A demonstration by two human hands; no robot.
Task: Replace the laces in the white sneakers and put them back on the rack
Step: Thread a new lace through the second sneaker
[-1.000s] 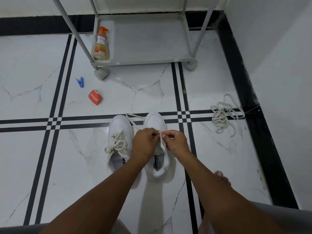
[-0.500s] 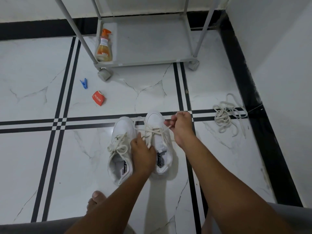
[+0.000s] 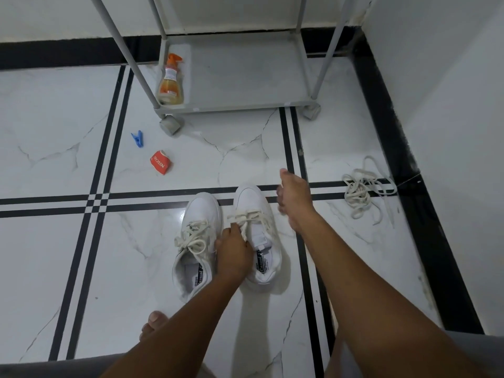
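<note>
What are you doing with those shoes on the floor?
A person is lacing two white sneakers on the floor. The left sneaker already has a tied bow. The left hand holds the lace on the right sneaker, while the right hand hangs open just beside its toe. A loose pile of laces lies off to the right, and the rack stands behind, holding only a spray bottle.

White sneakers [image 3: 226, 236] with cream laces [image 3: 246, 218] on white marble floor [image 3: 54, 255], black-striped.
</note>
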